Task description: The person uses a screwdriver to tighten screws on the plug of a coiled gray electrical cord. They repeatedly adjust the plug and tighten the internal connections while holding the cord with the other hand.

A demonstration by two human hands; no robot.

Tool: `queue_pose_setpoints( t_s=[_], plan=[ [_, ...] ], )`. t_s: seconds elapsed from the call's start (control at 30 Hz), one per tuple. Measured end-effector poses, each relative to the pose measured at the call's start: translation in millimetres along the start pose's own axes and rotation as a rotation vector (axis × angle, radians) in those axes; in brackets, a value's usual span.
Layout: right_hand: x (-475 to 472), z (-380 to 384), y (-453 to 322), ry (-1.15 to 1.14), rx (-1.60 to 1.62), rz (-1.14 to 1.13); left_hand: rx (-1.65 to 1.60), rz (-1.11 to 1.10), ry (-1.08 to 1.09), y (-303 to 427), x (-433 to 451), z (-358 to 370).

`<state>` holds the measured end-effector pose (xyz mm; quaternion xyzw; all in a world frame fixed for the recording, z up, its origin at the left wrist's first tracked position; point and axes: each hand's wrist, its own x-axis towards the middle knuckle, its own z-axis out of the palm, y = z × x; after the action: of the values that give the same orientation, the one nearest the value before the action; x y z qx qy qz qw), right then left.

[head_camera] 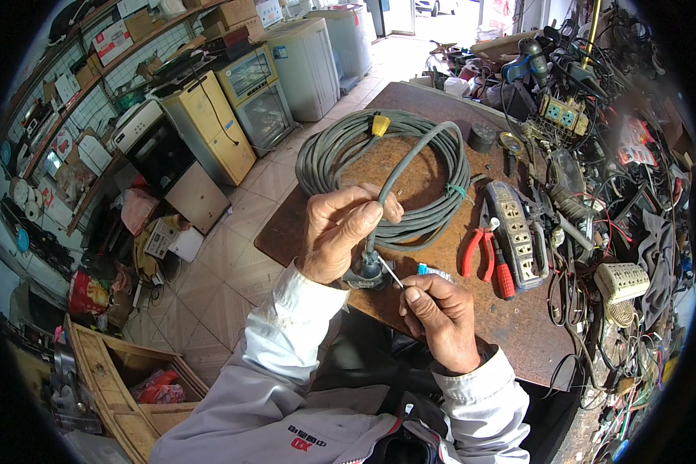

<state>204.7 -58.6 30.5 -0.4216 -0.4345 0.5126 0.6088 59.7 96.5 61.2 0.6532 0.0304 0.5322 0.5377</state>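
Note:
My left hand grips the grey cable just above its dark end fitting, which sits at the near edge of the brown tabletop. Between the thumb and fingers of my right hand is a thin, pale, rod-like piece; its far end reaches the fitting, and its exact kind cannot be told. Behind my hands lies the large coil of the same cable, with a yellow piece on its top and a green tie at its right side.
Red-handled pliers, a red screwdriver and a power strip lie right of the coil. A dark round tin stands behind them. Tangled wires and tools crowd the right side. An open wooden drawer is at lower left.

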Motion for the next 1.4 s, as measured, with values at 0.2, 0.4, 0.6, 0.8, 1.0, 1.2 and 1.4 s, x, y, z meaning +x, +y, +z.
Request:
queue_pose_setpoints(
  t_s=[0.2,0.4,0.6,0.8,1.0,1.2,1.4],
  plan=[
    [-3.4,1.7,1.6,0.016,-0.109,-0.060,0.004,-0.001,-0.006,-0.3,0.0,-0.6],
    [-5.5,2.2,0.8,0.057,-0.232,-0.081,-0.016,-0.005,-0.005,-1.1,-0.7,-0.8],
    [-3.3,2.0,1.7,0.079,-0.464,-0.263,-0.027,-0.013,-0.002,-0.5,-1.0,-1.0],
    [-3.4,4.1,-3.9,0.098,-0.604,-0.398,-0.009,-0.009,-0.013,-0.1,-0.3,-1.3],
    [-1.4,7.1,-3.7,0.124,-0.713,-0.550,0.003,-0.008,-0.018,1.2,-0.4,-1.2],
    [-3.5,8.6,-4.1,0.133,-0.779,-0.570,-0.002,-0.006,-0.019,-0.1,-0.9,-2.0],
    [-3.6,7.3,-0.7,0.138,-0.788,-0.575,-0.017,-0.018,-0.016,-0.3,-1.3,-2.3]
  ],
)
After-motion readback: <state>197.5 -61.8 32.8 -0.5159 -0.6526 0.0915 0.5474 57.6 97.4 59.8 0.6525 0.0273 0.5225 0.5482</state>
